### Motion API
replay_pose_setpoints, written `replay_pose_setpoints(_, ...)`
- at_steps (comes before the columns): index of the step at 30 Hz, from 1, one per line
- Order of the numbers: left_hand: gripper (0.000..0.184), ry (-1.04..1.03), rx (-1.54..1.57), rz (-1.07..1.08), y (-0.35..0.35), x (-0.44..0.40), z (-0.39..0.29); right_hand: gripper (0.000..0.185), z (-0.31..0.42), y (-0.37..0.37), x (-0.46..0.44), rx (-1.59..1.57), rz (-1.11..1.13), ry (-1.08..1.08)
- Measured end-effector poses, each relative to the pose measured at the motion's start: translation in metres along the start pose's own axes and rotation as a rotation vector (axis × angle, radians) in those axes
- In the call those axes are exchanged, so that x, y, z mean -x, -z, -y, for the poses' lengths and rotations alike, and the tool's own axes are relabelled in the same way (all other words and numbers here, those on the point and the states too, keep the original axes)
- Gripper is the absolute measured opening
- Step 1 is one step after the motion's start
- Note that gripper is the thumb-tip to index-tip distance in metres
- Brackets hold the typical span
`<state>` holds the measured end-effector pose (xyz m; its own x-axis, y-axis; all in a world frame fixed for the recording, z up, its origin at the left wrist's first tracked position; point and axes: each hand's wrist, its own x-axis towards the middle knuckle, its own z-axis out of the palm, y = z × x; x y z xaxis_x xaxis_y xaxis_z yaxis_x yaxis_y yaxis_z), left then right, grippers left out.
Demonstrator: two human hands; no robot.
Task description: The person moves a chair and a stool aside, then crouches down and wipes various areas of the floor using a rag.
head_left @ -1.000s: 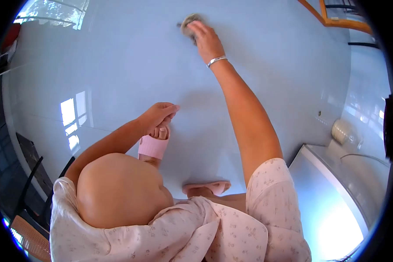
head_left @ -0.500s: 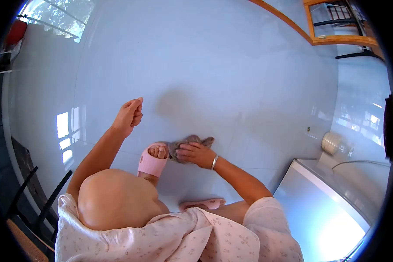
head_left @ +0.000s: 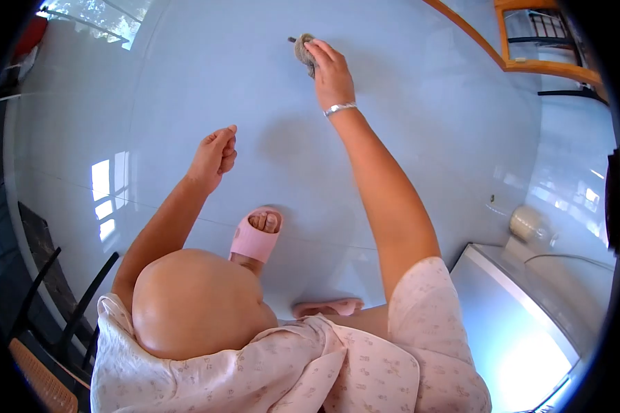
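Observation:
My right hand [head_left: 332, 72], with a silver bracelet at the wrist, reaches far forward over the glossy pale floor [head_left: 213, 82]. Its fingers press on a bunched grey-brown rag [head_left: 304, 55] that lies against the floor. A small dark end of the rag sticks out to the left. My left hand [head_left: 215, 157] is closed in a loose fist, held in front of my bent knee [head_left: 193, 303]. Nothing shows between its fingers, and it touches nothing I can see.
A pink slipper [head_left: 256, 237] is on one foot, and the other slipper [head_left: 327, 308] shows behind it. At the right stand a pale box-shaped appliance [head_left: 517, 310] and a round whitish object [head_left: 528, 223]. A wooden frame [head_left: 517, 65] is at the upper right, dark chair legs [head_left: 86, 296] at the left.
My right hand has swept the rag forward from beside the slipper to the far floor, its arm now stretched out. The left fist has shifted slightly forward and right, still closed.

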<state>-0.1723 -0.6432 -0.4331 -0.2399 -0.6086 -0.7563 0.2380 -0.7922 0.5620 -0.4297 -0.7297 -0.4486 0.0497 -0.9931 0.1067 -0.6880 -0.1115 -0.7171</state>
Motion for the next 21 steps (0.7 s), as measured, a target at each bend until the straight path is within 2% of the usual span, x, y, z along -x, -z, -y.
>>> replay_pose_setpoints(1,0.036,0.004,0.011,0.003,0.001,-0.001,-0.003,0.036,0.005,0.006,0.008,0.042,-0.122,0.099)
replay_pose_setpoints(3,0.037,-0.081,0.028,-0.067,0.006,-0.005,-0.011,0.035,0.017,0.014,0.042,0.108,-0.051,0.275)
replay_pose_setpoints(6,0.037,-0.134,0.076,-0.086,0.02,-0.015,-0.025,0.034,0.021,0.008,0.125,-0.106,0.172,0.247)
replay_pose_setpoints(7,0.037,-0.149,0.081,-0.08,0.021,-0.015,-0.029,0.034,0.016,0.008,0.153,0.099,0.176,0.56)
replay_pose_setpoints(8,0.037,-0.155,0.077,-0.076,0.021,-0.014,-0.03,0.035,0.001,-0.003,0.193,0.151,0.3,0.537)
replay_pose_setpoints(9,0.037,-0.153,0.068,-0.084,0.019,-0.013,-0.03,0.037,-0.011,-0.008,0.227,0.182,0.392,0.602)
replay_pose_setpoints(11,0.037,-0.151,0.052,-0.083,0.014,-0.011,-0.026,0.039,-0.025,-0.003,0.265,0.145,0.584,0.592)
replay_pose_setpoints(12,0.037,-0.126,0.035,-0.088,0.01,-0.012,-0.018,0.039,-0.032,-0.002,0.273,0.118,0.664,0.575)
replay_pose_setpoints(14,0.036,-0.075,-0.017,-0.052,-0.001,-0.011,-0.001,0.04,-0.036,-0.001,0.232,0.23,0.706,0.528)
replay_pose_setpoints(15,0.036,-0.051,-0.043,-0.047,-0.009,-0.013,0.007,0.044,-0.046,-0.011,0.205,0.375,0.633,0.478)
replay_pose_setpoints(16,0.036,-0.028,-0.075,-0.02,-0.022,-0.017,0.014,0.048,-0.056,-0.005,0.181,0.328,0.346,0.334)
replay_pose_setpoints(17,0.036,-0.016,-0.127,0.009,-0.032,-0.02,0.02,0.039,-0.051,0.01,0.145,0.247,0.162,0.183)
replay_pose_setpoints(18,0.036,-0.017,-0.165,0.038,-0.043,-0.024,0.025,0.048,-0.072,0.002,0.115,0.263,0.05,0.065)
replay_pose_setpoints(19,0.037,-0.012,-0.273,0.063,-0.063,-0.021,0.022,0.042,-0.078,0.005,0.085,0.194,-0.069,-0.024)
replay_pose_setpoints(20,0.038,-0.008,-0.383,0.077,-0.082,-0.017,0.018,0.041,-0.045,0.047,0.06,-0.039,0.015,-0.216)
replay_pose_setpoints(21,0.038,0.01,-0.408,0.129,-0.093,-0.024,0.022,0.04,-0.037,0.055,0.05,-0.126,-0.105,-0.148)
